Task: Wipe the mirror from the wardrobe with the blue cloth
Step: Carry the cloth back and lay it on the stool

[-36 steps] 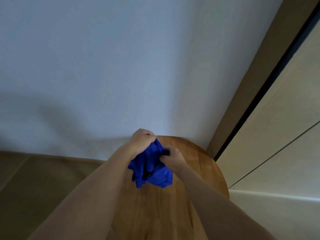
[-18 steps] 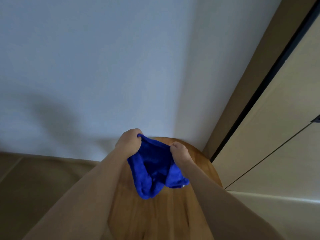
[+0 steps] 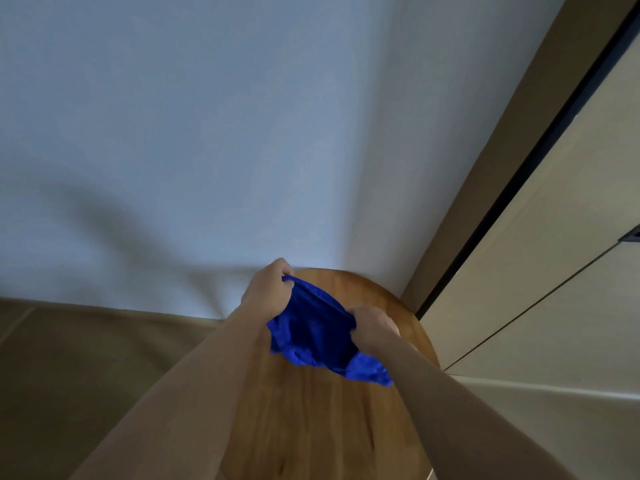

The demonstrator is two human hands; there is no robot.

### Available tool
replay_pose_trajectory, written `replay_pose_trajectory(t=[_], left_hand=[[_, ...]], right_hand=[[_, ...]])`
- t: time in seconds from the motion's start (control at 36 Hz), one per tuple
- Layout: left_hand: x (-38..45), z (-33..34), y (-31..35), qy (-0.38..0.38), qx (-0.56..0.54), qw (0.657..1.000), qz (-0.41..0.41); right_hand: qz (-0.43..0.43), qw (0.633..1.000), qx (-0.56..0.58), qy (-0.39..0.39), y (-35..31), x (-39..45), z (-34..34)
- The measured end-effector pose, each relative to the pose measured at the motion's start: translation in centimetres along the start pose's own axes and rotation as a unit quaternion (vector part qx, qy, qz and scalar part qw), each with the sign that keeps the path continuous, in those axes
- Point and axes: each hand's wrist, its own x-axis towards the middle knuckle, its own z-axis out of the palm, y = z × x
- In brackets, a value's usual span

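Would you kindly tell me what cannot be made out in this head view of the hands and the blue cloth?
- Mirror: not in the head view; the frame shows only wall and wardrobe panels.
- Blue cloth: its full shape is hidden; it hangs bunched, its corners covered by the left hand and right hand.
- Fingertips of both hands: buried in the cloth.
- Wooden table: near part cut off by the bottom edge; the forearms cover its sides.

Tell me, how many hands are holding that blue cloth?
2. The left hand grips the blue cloth at its upper left edge; the right hand grips its right edge, above the wooden table.
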Motion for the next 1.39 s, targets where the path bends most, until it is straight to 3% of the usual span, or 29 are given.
replay_pose_trajectory(t=[0.11,0.22,0.33,0.5,0.58,0.69,0.81,0.89,1.0,1.11,1.22,1.39], left_hand=[[0.2,0.6,-1.0,0.013,0.006,1.0,0.021],[-0.3,2.2,-2.8,-0.021,0.043,0.998,0.044],[-1.2,5.5,-5.2,-0.07,0.122,0.989,0.04],[-2.9,9.6,-8.8,-0.178,0.141,0.974,-0.017],[-3.8,11.0,-10.0,-0.26,0.183,0.948,-0.015],[-5.1,13.2,-11.7,-0.339,0.144,0.927,-0.074],[-5.9,15.4,-12.3,-0.403,0.088,0.9,-0.141],[-5.6,16.9,-12.8,-0.374,0.025,0.91,-0.176],[-4.3,18.3,-14.0,-0.228,0.056,0.958,-0.166],[-2.8,19.5,-14.4,-0.124,0.081,0.972,-0.184],[-1.8,20.4,-15.1,-0.101,0.169,0.968,-0.158],[-0.2,20.7,-15.3,-0.139,0.222,0.954,-0.144]], right_hand=[[0.007,1.0,0.014,0.007,0.6,0.4,0.4],[0.024,0.999,-0.017,-0.02,2.2,0.7,2.0],[0.063,0.997,0.022,-0.035,4.0,0.6,4.5],[0.06,0.988,-0.041,-0.137,6.1,0.3,8.0],[0.045,0.978,-0.077,-0.19,6.8,0.1,10.0],[0.032,0.96,-0.114,-0.252,7.9,0.3,12.5],[0.103,0.95,-0.005,-0.294,9.1,1.0,14.7],[0.132,0.956,0.093,-0.246,9.7,2.2,15.5],[0.145,0.98,0.045,-0.132,10.4,3.8,16.0],[0.142,0.987,0.07,-0.021,10.9,5.4,16.6],[0.098,0.991,0.094,0.01,10.6,7.2,17.3],[0.07,0.997,0.013,0.012,9.4,9.2,17.7]])
